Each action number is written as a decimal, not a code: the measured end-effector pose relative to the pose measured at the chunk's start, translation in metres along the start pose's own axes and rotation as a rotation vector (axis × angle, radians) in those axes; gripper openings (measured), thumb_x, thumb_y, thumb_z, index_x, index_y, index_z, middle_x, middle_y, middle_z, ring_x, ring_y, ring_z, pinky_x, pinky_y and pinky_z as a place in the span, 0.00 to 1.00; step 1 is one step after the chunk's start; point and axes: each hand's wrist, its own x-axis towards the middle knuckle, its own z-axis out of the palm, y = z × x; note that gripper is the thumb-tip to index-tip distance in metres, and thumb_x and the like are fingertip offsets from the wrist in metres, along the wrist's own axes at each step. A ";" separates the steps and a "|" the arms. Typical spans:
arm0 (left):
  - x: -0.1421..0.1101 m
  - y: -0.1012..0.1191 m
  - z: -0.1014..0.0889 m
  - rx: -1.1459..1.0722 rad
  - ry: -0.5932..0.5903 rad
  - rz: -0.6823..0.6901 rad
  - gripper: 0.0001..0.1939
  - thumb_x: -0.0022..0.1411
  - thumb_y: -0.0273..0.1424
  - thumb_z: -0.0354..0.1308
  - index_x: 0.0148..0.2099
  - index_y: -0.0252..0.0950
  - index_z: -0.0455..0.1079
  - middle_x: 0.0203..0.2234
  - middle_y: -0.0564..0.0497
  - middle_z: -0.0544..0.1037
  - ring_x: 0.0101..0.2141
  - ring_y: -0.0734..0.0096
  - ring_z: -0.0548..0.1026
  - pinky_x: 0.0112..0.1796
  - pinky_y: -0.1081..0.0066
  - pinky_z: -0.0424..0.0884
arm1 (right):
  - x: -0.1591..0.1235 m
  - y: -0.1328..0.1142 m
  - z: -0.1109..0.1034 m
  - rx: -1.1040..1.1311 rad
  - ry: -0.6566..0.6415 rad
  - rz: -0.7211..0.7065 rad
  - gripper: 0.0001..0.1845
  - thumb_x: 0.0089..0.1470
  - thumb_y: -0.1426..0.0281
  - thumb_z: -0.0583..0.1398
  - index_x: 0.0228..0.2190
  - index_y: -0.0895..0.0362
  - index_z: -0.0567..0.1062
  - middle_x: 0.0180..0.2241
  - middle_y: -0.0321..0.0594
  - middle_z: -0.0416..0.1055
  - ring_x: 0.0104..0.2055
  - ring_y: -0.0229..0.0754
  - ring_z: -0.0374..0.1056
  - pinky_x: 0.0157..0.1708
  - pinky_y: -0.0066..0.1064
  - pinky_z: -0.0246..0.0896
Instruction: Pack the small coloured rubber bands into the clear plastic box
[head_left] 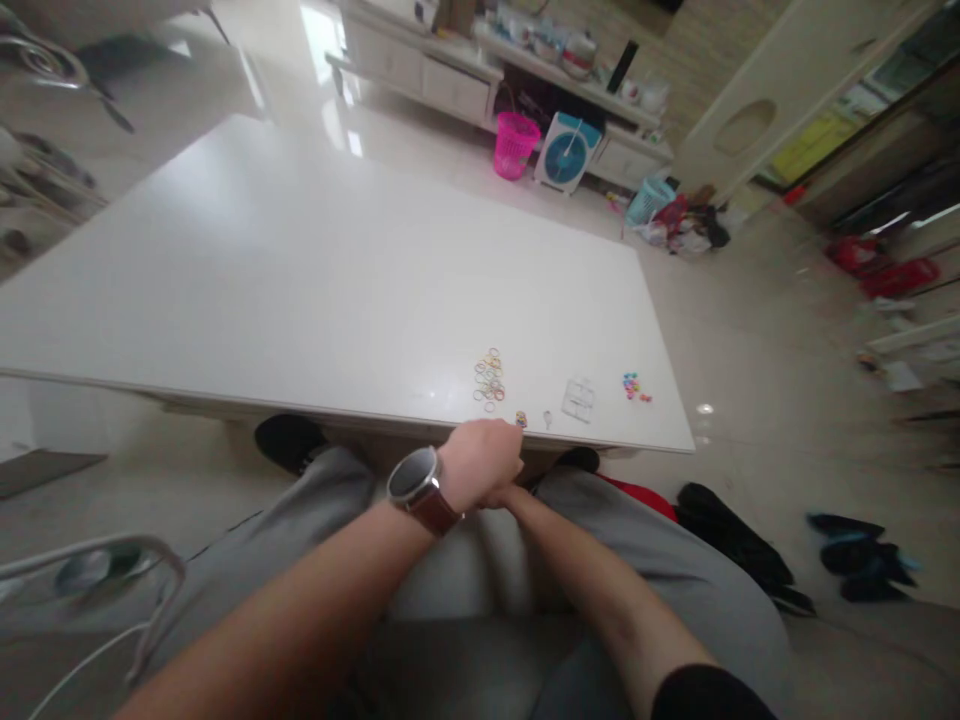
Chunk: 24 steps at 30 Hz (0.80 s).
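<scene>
My left hand (484,455), with a watch (414,475) on a brown strap at its wrist, is in front of the white table's (360,270) near edge. Its fingers are curled; whatever they hold, if anything, is hidden. Below it, partly covered, is my right hand (496,495), its fingers out of sight. Just beyond my hands lies a cluster of small thin rings (490,380). A small yellow and blue piece (520,419) is close to my left knuckles. To the right are a small metallic piece (547,418), a clear flat case (578,400) and small colourful pieces (631,384).
The table's right corner (691,447) is beyond the colourful pieces. My legs are under and before the near edge. Across the floor stand a pink basket (514,148), a blue and white fan (567,155) and a white cabinet (454,88). A metal chair frame (161,550) is at lower left.
</scene>
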 end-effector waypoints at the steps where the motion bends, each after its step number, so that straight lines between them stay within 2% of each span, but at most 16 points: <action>1: 0.003 -0.004 -0.008 0.030 0.027 -0.001 0.17 0.66 0.32 0.55 0.52 0.30 0.76 0.45 0.34 0.82 0.46 0.51 0.81 0.43 0.62 0.75 | -0.007 -0.009 -0.012 -0.014 -0.087 -0.018 0.02 0.40 0.78 0.68 0.22 0.64 0.80 0.15 0.26 0.66 0.22 0.33 0.63 0.26 0.20 0.61; 3: 0.009 -0.014 -0.022 0.062 0.052 -0.044 0.19 0.66 0.35 0.54 0.52 0.29 0.77 0.46 0.33 0.82 0.46 0.52 0.81 0.44 0.62 0.75 | -0.020 -0.026 -0.037 -0.105 -0.320 -0.047 0.10 0.30 0.85 0.70 0.17 0.60 0.78 0.13 0.25 0.65 0.20 0.33 0.62 0.24 0.21 0.59; 4: 0.011 -0.019 -0.029 0.071 0.048 -0.064 0.18 0.65 0.35 0.55 0.51 0.29 0.77 0.45 0.33 0.82 0.45 0.53 0.81 0.44 0.64 0.75 | -0.026 -0.034 -0.052 -0.130 -0.391 -0.066 0.13 0.28 0.86 0.69 0.16 0.59 0.78 0.13 0.26 0.66 0.20 0.34 0.63 0.25 0.21 0.58; 6: 0.015 -0.031 -0.039 0.085 0.023 -0.099 0.17 0.64 0.35 0.57 0.48 0.28 0.78 0.41 0.33 0.83 0.43 0.56 0.81 0.43 0.66 0.74 | -0.036 -0.046 -0.083 -0.153 -0.427 -0.137 0.12 0.33 0.85 0.69 0.20 0.57 0.79 0.18 0.28 0.72 0.22 0.34 0.66 0.28 0.22 0.59; 7: 0.015 -0.038 -0.043 0.095 0.023 -0.125 0.17 0.64 0.35 0.57 0.48 0.29 0.79 0.40 0.34 0.83 0.42 0.57 0.81 0.43 0.67 0.74 | -0.040 -0.050 -0.100 -0.154 -0.396 -0.192 0.10 0.38 0.82 0.68 0.24 0.56 0.81 0.22 0.29 0.74 0.26 0.34 0.68 0.31 0.23 0.59; 9: 0.015 -0.052 -0.046 0.121 0.017 -0.204 0.16 0.62 0.34 0.59 0.47 0.31 0.79 0.39 0.36 0.84 0.41 0.59 0.81 0.41 0.68 0.74 | -0.043 -0.052 -0.130 -0.071 -0.112 -0.351 0.06 0.48 0.77 0.65 0.30 0.56 0.80 0.28 0.33 0.77 0.31 0.35 0.69 0.35 0.25 0.61; 11: 0.015 -0.065 -0.044 0.147 0.027 -0.255 0.13 0.60 0.31 0.59 0.45 0.32 0.79 0.40 0.38 0.84 0.40 0.60 0.81 0.40 0.69 0.74 | -0.036 -0.048 -0.151 0.094 0.191 -0.353 0.05 0.53 0.73 0.62 0.32 0.57 0.79 0.31 0.36 0.77 0.33 0.37 0.70 0.36 0.27 0.62; 12: 0.016 -0.071 -0.041 0.152 0.026 -0.259 0.13 0.59 0.30 0.59 0.44 0.33 0.79 0.40 0.38 0.84 0.40 0.61 0.81 0.40 0.69 0.73 | -0.028 -0.045 -0.157 0.163 0.312 -0.314 0.05 0.54 0.72 0.61 0.32 0.58 0.78 0.30 0.37 0.77 0.33 0.37 0.71 0.36 0.27 0.63; 14: 0.020 -0.079 -0.037 0.151 0.007 -0.270 0.12 0.58 0.30 0.59 0.43 0.34 0.79 0.40 0.39 0.84 0.38 0.60 0.81 0.38 0.69 0.73 | -0.008 -0.039 -0.159 0.246 0.441 -0.243 0.04 0.54 0.71 0.61 0.32 0.58 0.77 0.30 0.37 0.77 0.33 0.38 0.71 0.37 0.28 0.64; 18: 0.037 -0.089 -0.031 0.118 0.041 -0.236 0.12 0.60 0.31 0.58 0.44 0.35 0.78 0.41 0.40 0.83 0.40 0.57 0.81 0.40 0.65 0.73 | 0.026 -0.034 -0.149 0.235 0.398 -0.226 0.06 0.55 0.73 0.60 0.35 0.56 0.77 0.33 0.37 0.78 0.34 0.38 0.71 0.40 0.29 0.65; 21: 0.053 -0.091 -0.029 0.098 0.075 -0.218 0.13 0.61 0.25 0.53 0.44 0.36 0.78 0.41 0.41 0.83 0.41 0.58 0.80 0.42 0.65 0.73 | 0.030 -0.032 -0.148 0.154 0.446 -0.275 0.10 0.56 0.74 0.58 0.40 0.56 0.76 0.40 0.41 0.76 0.35 0.39 0.70 0.42 0.31 0.64; 24: 0.068 -0.088 -0.025 0.084 0.087 -0.193 0.16 0.59 0.20 0.51 0.44 0.36 0.77 0.40 0.43 0.83 0.42 0.60 0.79 0.44 0.66 0.72 | 0.026 -0.028 -0.153 0.167 0.450 -0.346 0.10 0.57 0.75 0.56 0.40 0.56 0.75 0.39 0.40 0.73 0.33 0.38 0.69 0.40 0.30 0.64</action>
